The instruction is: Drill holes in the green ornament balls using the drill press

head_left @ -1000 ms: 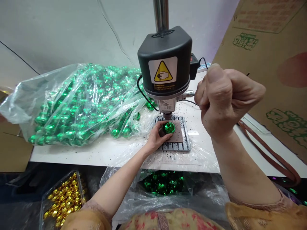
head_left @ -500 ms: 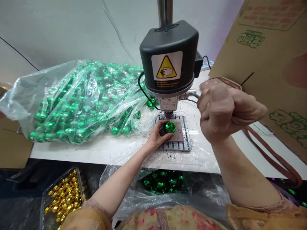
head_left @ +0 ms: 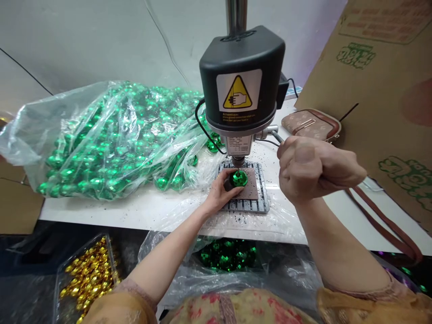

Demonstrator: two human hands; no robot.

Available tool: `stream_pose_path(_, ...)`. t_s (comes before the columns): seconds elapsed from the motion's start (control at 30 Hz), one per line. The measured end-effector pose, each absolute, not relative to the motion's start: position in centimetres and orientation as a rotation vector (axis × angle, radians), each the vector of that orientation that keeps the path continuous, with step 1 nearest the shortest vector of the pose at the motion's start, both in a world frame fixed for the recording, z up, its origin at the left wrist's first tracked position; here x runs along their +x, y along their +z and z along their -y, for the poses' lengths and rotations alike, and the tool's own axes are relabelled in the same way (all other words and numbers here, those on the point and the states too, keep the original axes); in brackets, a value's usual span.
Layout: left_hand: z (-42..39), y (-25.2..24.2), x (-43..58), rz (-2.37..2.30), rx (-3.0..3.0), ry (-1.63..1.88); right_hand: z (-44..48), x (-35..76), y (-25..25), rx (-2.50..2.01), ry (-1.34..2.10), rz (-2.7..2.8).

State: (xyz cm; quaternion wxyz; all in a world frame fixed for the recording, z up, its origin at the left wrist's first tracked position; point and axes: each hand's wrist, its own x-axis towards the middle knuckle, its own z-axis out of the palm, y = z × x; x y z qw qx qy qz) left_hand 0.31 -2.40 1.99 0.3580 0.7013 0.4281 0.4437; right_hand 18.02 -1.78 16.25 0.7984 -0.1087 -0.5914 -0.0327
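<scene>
Here, shiny faceted ball (head_left: 240, 178) above slotted plate (head_left: 263, 199).

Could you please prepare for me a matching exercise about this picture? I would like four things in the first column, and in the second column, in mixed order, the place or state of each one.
Things:
1. left hand
2. right hand
3. gold balls
4. purse

Places or states:
a. closed around the lever
b. brown, beside the carton
c. gripping a green ball under the machine
d. in the clear tray, at lower left

Right pairs: 1-c, 2-a, 3-d, 4-b.
</scene>
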Motion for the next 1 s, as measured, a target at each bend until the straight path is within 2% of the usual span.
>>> stream_pose_path(0.77,2.4,1.8,0.3,-1.102,1.805,1.175,1.2,18.6,14.0,-0.168,-0.165,1.338)
stream_pose_path(0.9,2.3,1.9,0.4,-1.098,1.763,1.165,2.3,17.8,16.7,-0.305,-0.029,1.253)
stream_pose_path(1.0,2.4,2.0,0.6,-1.093,1.72,1.183,2.5,17.4,20.0,-0.48,0.197,1.139)
